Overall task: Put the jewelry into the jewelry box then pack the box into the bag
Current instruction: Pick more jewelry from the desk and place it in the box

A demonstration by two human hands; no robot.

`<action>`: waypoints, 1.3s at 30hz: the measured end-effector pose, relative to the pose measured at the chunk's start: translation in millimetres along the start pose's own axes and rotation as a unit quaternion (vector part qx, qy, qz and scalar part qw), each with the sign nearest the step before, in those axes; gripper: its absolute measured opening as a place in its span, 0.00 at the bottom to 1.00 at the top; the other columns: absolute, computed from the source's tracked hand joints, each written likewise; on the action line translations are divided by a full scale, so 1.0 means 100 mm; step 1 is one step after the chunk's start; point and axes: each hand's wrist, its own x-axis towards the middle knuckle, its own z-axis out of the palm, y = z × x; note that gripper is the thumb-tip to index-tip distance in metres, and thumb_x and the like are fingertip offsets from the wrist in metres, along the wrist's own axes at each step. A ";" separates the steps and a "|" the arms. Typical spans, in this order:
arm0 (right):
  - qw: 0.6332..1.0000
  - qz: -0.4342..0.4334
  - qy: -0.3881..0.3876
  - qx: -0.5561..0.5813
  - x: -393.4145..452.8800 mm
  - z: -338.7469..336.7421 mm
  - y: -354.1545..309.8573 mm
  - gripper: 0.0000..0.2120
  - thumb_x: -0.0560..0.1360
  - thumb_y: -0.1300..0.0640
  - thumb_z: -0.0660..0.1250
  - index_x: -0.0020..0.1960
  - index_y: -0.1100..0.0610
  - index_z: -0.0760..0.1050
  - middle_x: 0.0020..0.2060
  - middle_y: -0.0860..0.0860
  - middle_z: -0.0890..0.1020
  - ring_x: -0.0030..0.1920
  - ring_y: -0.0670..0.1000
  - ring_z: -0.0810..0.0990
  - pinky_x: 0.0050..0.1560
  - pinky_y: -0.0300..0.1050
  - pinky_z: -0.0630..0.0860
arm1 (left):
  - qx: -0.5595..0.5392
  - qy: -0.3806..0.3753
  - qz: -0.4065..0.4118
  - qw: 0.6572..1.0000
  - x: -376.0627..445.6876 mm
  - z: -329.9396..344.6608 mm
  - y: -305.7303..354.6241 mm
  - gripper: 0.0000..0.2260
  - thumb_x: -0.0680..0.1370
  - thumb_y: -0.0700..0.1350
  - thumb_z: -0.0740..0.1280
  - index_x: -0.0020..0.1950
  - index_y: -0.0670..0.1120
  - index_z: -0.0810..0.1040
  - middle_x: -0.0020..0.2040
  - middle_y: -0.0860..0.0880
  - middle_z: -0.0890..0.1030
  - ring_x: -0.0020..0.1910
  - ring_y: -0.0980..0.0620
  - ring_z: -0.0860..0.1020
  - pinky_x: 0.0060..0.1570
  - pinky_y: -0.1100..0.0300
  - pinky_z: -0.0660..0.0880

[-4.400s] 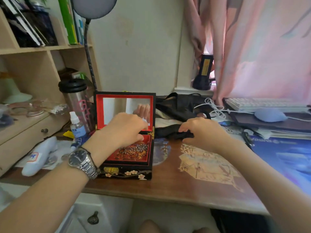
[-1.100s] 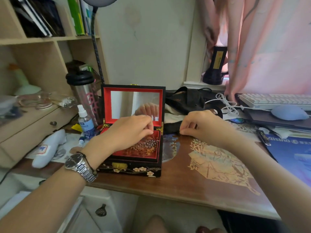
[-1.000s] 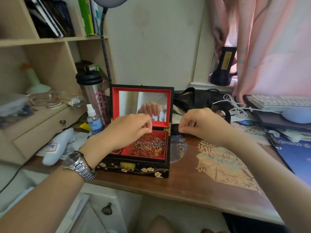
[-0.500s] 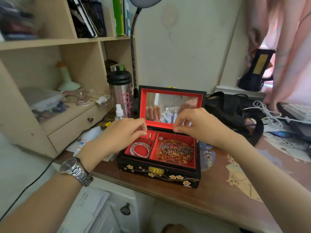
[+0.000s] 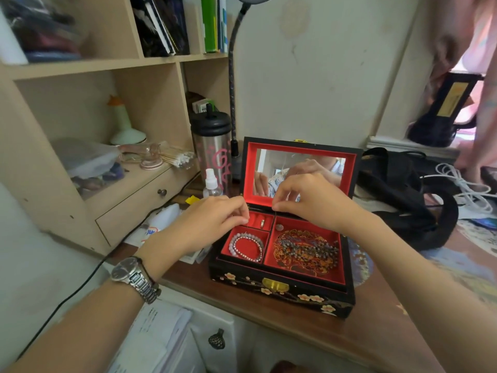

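I see the jewelry box (image 5: 282, 267) standing open near the worktop's (image 5: 309, 327) front edge, its mirrored lid (image 5: 300, 172) upright; a bead bracelet (image 5: 246, 247) lies in its front-left compartment, a ring (image 5: 262, 223) in the slot behind it, and a dark beaded necklace (image 5: 309, 250) in the large right compartment. My left hand (image 5: 204, 227) and right hand (image 5: 309, 200) hover over the box's back edge, each with fingertips pinched together, but I cannot tell what, if anything, they pinch. The black bag (image 5: 403, 197) lies just right of the box, toward the worktop's back edge.
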 end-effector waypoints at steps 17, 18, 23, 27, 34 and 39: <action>1.000 -0.025 -0.008 0.013 0.28 0.23 0.01 0.05 0.72 0.52 0.71 0.44 0.52 0.83 0.41 0.45 0.84 0.41 0.43 0.81 0.46 0.45 0.80 | -0.002 0.014 0.074 0.997 0.02 0.10 -0.13 0.04 0.77 0.53 0.63 0.48 0.55 0.76 0.51 0.58 0.80 0.52 0.58 0.74 0.57 0.56 0.70; 1.000 -0.024 -0.010 0.014 0.29 0.24 0.01 0.05 0.72 0.52 0.71 0.44 0.52 0.83 0.42 0.46 0.84 0.42 0.42 0.80 0.47 0.45 0.80 | -0.003 0.016 0.077 0.997 0.02 0.10 -0.14 0.04 0.77 0.52 0.63 0.47 0.54 0.76 0.51 0.58 0.80 0.52 0.58 0.74 0.57 0.56 0.69; 0.999 -0.022 -0.022 0.015 0.33 0.28 0.02 0.05 0.72 0.52 0.71 0.44 0.52 0.83 0.41 0.46 0.85 0.43 0.42 0.80 0.49 0.43 0.78 | 0.003 0.020 0.075 0.997 0.02 0.10 -0.16 0.05 0.77 0.52 0.64 0.48 0.53 0.77 0.51 0.58 0.81 0.52 0.58 0.74 0.59 0.57 0.67; 0.999 -0.028 -0.024 0.018 0.34 0.29 0.01 0.05 0.72 0.53 0.71 0.44 0.53 0.83 0.41 0.46 0.85 0.42 0.43 0.81 0.48 0.45 0.79 | 0.002 0.033 0.084 0.996 -0.01 0.07 -0.15 0.06 0.77 0.51 0.65 0.49 0.51 0.79 0.49 0.57 0.82 0.51 0.58 0.75 0.57 0.60 0.67; 0.999 -0.016 -0.038 0.016 0.35 0.33 0.04 0.05 0.72 0.53 0.71 0.45 0.54 0.83 0.42 0.46 0.84 0.43 0.44 0.81 0.48 0.48 0.81 | 0.004 0.029 0.075 0.997 -0.03 0.03 -0.15 0.06 0.77 0.51 0.65 0.48 0.51 0.79 0.47 0.57 0.81 0.50 0.60 0.73 0.53 0.74 0.59; 0.999 -0.003 -0.053 0.004 0.33 0.39 0.11 0.05 0.72 0.52 0.71 0.44 0.52 0.84 0.44 0.47 0.85 0.57 0.50 0.79 0.50 0.44 0.78 | -0.004 0.022 0.068 0.997 -0.02 0.03 -0.15 0.06 0.77 0.52 0.65 0.48 0.52 0.79 0.46 0.57 0.81 0.50 0.59 0.73 0.55 0.64 0.62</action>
